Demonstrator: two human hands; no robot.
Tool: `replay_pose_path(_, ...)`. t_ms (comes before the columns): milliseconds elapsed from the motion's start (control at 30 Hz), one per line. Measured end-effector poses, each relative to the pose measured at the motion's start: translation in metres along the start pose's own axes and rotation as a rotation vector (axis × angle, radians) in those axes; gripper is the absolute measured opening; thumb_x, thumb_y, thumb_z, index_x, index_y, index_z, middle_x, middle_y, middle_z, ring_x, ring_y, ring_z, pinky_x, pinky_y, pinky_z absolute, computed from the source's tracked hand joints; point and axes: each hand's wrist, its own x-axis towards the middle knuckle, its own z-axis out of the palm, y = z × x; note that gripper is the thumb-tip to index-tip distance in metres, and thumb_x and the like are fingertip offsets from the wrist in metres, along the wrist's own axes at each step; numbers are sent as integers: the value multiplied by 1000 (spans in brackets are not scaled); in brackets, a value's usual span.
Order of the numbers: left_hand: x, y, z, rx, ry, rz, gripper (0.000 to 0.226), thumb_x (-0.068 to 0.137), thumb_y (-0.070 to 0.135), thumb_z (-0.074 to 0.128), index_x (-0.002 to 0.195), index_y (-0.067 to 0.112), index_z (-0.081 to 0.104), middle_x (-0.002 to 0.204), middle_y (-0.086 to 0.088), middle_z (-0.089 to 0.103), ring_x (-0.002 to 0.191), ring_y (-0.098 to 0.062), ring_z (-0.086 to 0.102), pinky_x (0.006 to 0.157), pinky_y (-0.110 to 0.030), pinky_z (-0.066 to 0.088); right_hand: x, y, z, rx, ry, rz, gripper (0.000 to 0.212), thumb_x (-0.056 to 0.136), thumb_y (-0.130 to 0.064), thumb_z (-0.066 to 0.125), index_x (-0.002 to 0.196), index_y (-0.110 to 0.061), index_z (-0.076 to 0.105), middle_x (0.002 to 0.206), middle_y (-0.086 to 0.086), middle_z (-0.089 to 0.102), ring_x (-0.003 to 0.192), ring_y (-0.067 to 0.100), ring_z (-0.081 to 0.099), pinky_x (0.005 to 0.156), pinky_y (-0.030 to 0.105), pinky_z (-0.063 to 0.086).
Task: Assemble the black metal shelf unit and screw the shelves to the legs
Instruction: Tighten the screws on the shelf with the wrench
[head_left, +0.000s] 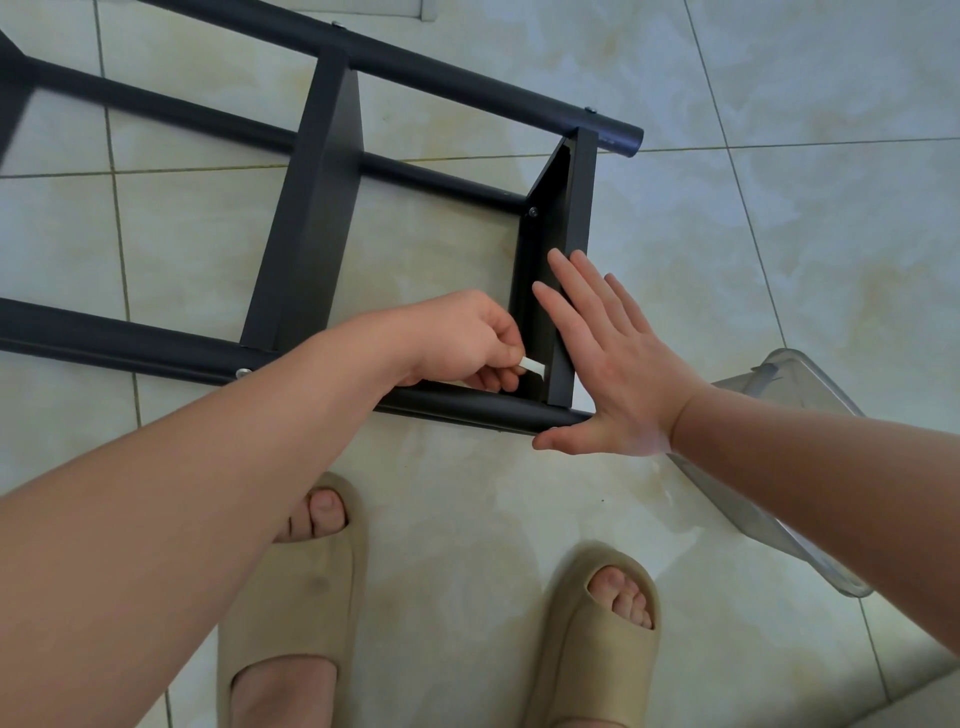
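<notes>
The black metal shelf unit (322, 171) lies on its side on the tiled floor (779, 156), running from the upper left of the frame to the centre. Its matte black round legs run lengthwise. The near leg (130, 343) crosses the left centre, and the far leg (467, 78) crosses the top and ends in an open tube mouth. Two flat shelves stand on edge between the legs: a middle shelf (311, 208) and an end shelf (576, 218) at centre right. Silver screw heads show at the joints: one inside the end shelf (533, 211) and one on the near leg (242, 373).

The left hand (457, 338) is at the inner corner where the end shelf meets the near leg. Its fingers are curled and pinch a small white piece (532, 368). The right hand (618, 374) is flat with straight, spread fingers. Its palm lies against the outer face of the end shelf and its thumb is by the tip of the near leg.

A clear plastic container (779, 530) lies tilted on the floor at the right, partly under the right forearm. Its contents cannot be made out.

Two feet in beige slippers (296, 597) stand at the bottom centre.
</notes>
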Motion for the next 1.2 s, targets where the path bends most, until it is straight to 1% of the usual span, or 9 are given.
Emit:
replay_pose_path(200, -1, -2, -2, 44, -32, 10, 22, 98, 8, 57, 79, 14, 65, 68, 4, 71, 64, -6, 64, 70, -22, 54, 0, -1, -2, 0, -14, 8, 128, 74, -91, 38, 161, -5, 3, 168, 14, -12, 155, 30, -16, 125, 57, 6)
replay_pose_path(367, -1, -2, -3, 82, -55, 4, 23, 98, 9, 58, 78, 16, 67, 72, 3, 72, 73, -13, 64, 78, -30, 54, 0, -1, -1, -7, -15, 7, 127, 75, -92, 38, 161, -6, 1, 168, 14, -12, 155, 30, -17, 125, 57, 5)
replay_pose_path(467, -2, -2, -3, 102, -70, 5, 22, 97, 9, 59, 78, 17, 67, 74, 3, 72, 75, -13, 64, 82, -32, 54, 0, -1, -1, -7, -15, 7, 127, 75, -92, 38, 161, -6, 1, 168, 14, -13, 155, 30, -17, 125, 57, 5)
replay_pose_path(633, -2, -1, -4, 200, -84, 14, 19, 94, 16, 65, 77, 20, 71, 69, 8, 69, 61, -1, 59, 69, -22, 47, 0, 0, -1, -3, -15, 5, 127, 76, -92, 37, 161, -6, 1, 168, 14, -12, 155, 30, -17, 125, 58, 6)
replay_pose_path(833, 2, -7, -5, 135, -23, 46, 11, 91, 17, 70, 84, 26, 75, 74, 6, 75, 69, -5, 68, 73, -22, 57, 0, -1, -3, 16, -34, 13, 129, 74, -91, 40, 161, -6, 0, 168, 12, -15, 155, 29, -19, 125, 58, 4)
replay_pose_path(900, 3, -8, -4, 117, 4, 69, 11, 89, 14, 71, 83, 23, 74, 73, 4, 75, 67, -6, 68, 75, -25, 59, -1, -1, -5, 21, -48, 22, 130, 73, -92, 41, 162, -8, -2, 168, 10, -18, 154, 26, -21, 125, 57, 2)
replay_pose_path(967, 2, -8, -3, 103, 42, 82, 13, 89, 12, 71, 80, 22, 73, 69, 4, 73, 65, -7, 66, 77, -32, 59, -2, -2, -6, 30, -60, 35, 130, 71, -93, 41, 162, -10, -4, 168, 6, -21, 153, 22, -24, 125, 55, -2)
replay_pose_path(1067, 2, -4, 0, 141, 94, 85, 15, 88, 14, 70, 79, 25, 71, 73, 0, 68, 70, -15, 62, 82, -42, 58, -5, -4, -7, 99, -57, 56, 130, 72, -91, 45, 162, -14, -7, 167, 1, -24, 153, 15, -25, 126, 50, -5)
replay_pose_path(1200, 2, 6, 2, 30, 91, -13, 16, 91, 16, 66, 78, 23, 69, 68, 7, 68, 72, -10, 64, 73, -30, 57, -7, -3, -8, 101, -56, 35, 129, 73, -94, 37, 162, -11, -6, 168, 3, -23, 152, 15, -26, 126, 45, -8)
